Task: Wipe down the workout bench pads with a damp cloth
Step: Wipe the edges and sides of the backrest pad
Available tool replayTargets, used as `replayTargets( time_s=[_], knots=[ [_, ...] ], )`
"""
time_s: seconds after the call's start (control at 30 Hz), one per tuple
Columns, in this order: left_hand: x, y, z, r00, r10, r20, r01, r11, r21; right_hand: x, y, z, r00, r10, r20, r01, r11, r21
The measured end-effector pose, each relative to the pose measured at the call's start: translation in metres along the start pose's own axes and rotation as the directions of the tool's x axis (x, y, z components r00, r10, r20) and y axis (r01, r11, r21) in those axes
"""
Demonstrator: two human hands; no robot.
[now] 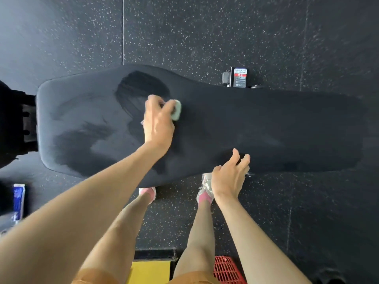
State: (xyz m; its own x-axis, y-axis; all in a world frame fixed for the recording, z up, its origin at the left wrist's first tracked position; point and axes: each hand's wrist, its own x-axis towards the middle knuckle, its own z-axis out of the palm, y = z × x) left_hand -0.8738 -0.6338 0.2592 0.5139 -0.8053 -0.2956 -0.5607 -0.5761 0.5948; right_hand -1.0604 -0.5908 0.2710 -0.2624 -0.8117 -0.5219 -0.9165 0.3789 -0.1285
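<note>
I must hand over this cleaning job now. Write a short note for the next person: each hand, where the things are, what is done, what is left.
Left hand: presses the light green cloth onto the bench pad, near the middle of its wide part.
Right hand: empty, fingers spread, at the pad's near edge.
Done: dark wet streaks cover parts of the wide left section.
Left: the dull patches between those streaks, and the long narrow section to the right, which shows no clear wet marks.

Red-and-white label (240,77) on bench frame beyond bench pad (266,124): print too small to read.
</note>
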Motion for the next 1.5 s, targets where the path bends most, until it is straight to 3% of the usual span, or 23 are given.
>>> replayTargets(
  time_s=[0.03, 0.1, 0.17, 0.2, 0.23, 0.3, 0.37, 0.43, 0.47, 0.5, 0.57, 0.63, 0.67, 0.73, 0.8, 0.83, 0.9, 0.97, 1.03, 1.13, 1.23, 1.37, 1.5],
  knots=[
    [-0.007, 0.011, 0.008, 0.996, -0.055, -0.075, 0.056, 0.998, 0.015, 0.005, 0.007, -0.005, 1.000, -0.008, 0.000, 0.008, 1.000, -0.009],
    [-0.032, 0.027, 0.038, 0.982, 0.180, 0.066, -0.187, 0.974, 0.128, 0.016, 0.022, -0.016, 1.000, -0.029, -0.003, 0.029, 0.999, -0.036],
    [-0.055, 0.034, 0.062, 0.773, 0.542, 0.329, -0.610, 0.778, 0.151, 0.028, 0.036, -0.028, 0.999, -0.048, -0.003, 0.047, 0.997, -0.068],
    [-0.054, 0.035, 0.068, 0.650, 0.635, 0.418, -0.740, 0.655, 0.156, 0.035, 0.044, -0.035, 0.999, -0.054, 0.000, 0.054, 0.995, -0.083],
    [-0.043, 0.031, 0.067, 0.613, 0.660, 0.434, -0.777, 0.602, 0.183, 0.041, 0.051, -0.041, 0.998, -0.056, 0.004, 0.056, 0.994, -0.092],
    [-0.023, 0.028, 0.057, 0.802, 0.534, 0.267, -0.596, 0.744, 0.302, 0.054, 0.066, -0.052, 0.998, -0.065, 0.014, 0.066, 0.992, -0.107],
    [-0.013, 0.027, 0.049, 0.977, 0.199, -0.083, -0.155, 0.917, 0.367, 0.069, 0.076, -0.062, 0.994, -0.104, 0.015, 0.105, 0.987, -0.118],
    [-0.023, 0.047, 0.062, 0.959, -0.094, -0.269, 0.171, 0.945, 0.280, 0.086, 0.086, -0.073, 0.992, -0.122, 0.012, 0.123, 0.984, -0.131],
    [-0.035, 0.065, 0.076, 0.960, -0.150, -0.238, 0.206, 0.950, 0.233, 0.094, 0.092, -0.079, 0.992, -0.121, 0.016, 0.122, 0.983, -0.139],
    [-0.049, 0.081, 0.092, 0.982, -0.101, -0.162, 0.135, 0.968, 0.210, 0.100, 0.096, -0.084, 0.993, -0.118, 0.022, 0.120, 0.982, -0.144],
    [-0.076, 0.104, 0.125, 0.961, 0.262, 0.087, -0.276, 0.932, 0.234, 0.111, 0.105, -0.092, 0.993, -0.112, 0.036, 0.116, 0.982, -0.148],
    [-0.084, 0.105, 0.135, 0.756, 0.584, 0.294, -0.652, 0.709, 0.269, 0.119, 0.111, -0.097, 0.992, -0.118, 0.045, 0.123, 0.981, -0.151],
    [-0.076, 0.100, 0.130, 0.713, 0.623, 0.321, -0.700, 0.658, 0.277, 0.122, 0.114, -0.099, 0.991, -0.122, 0.048, 0.128, 0.979, -0.156],
    [-0.058, 0.089, 0.114, 0.843, 0.507, 0.180, -0.537, 0.770, 0.344, 0.129, 0.118, -0.102, 0.990, -0.128, 0.055, 0.135, 0.977, -0.166],
    [-0.051, 0.083, 0.105, 0.975, 0.198, -0.097, -0.151, 0.921, 0.360, 0.135, 0.123, -0.103, 0.990, -0.126, 0.061, 0.135, 0.978, -0.162],
    [-0.053, 0.087, 0.108, 0.978, 0.047, -0.203, 0.022, 0.946, 0.322, 0.136, 0.125, -0.104, 0.991, -0.122, 0.062, 0.130, 0.979, -0.160],
    [-0.061, 0.112, 0.129, 0.957, -0.106, -0.271, 0.171, 0.958, 0.230, 0.139, 0.130, -0.104, 0.992, -0.111, 0.055, 0.118, 0.981, -0.155],
    [-0.077, 0.144, 0.162, 0.983, -0.064, -0.171, 0.097, 0.976, 0.193, 0.141, 0.136, -0.105, 0.993, -0.106, 0.049, 0.112, 0.983, -0.147],
    [-0.101, 0.172, 0.195, 0.990, 0.140, 0.012, -0.139, 0.972, 0.189, 0.145, 0.145, -0.109, 0.995, -0.095, 0.040, 0.099, 0.985, -0.140],
    [-0.131, 0.192, 0.222, 0.847, 0.485, 0.217, -0.527, 0.818, 0.230, 0.150, 0.159, -0.115, 0.997, -0.066, 0.032, 0.070, 0.986, -0.154],
    [-0.107, 0.181, 0.202, 0.736, 0.618, 0.278, -0.676, 0.691, 0.255, 0.152, 0.167, -0.118, 0.999, -0.032, 0.039, 0.038, 0.985, -0.167],
    [-0.054, 0.136, 0.144, 0.952, 0.305, 0.030, -0.296, 0.893, 0.339, 0.149, 0.163, -0.114, 0.998, -0.001, 0.065, 0.010, 0.991, -0.137],
    [-0.049, 0.133, 0.142, 0.968, -0.082, -0.236, 0.142, 0.958, 0.248, 0.138, 0.156, -0.106, 0.997, 0.016, 0.076, -0.008, 0.995, -0.096]
  ],
)
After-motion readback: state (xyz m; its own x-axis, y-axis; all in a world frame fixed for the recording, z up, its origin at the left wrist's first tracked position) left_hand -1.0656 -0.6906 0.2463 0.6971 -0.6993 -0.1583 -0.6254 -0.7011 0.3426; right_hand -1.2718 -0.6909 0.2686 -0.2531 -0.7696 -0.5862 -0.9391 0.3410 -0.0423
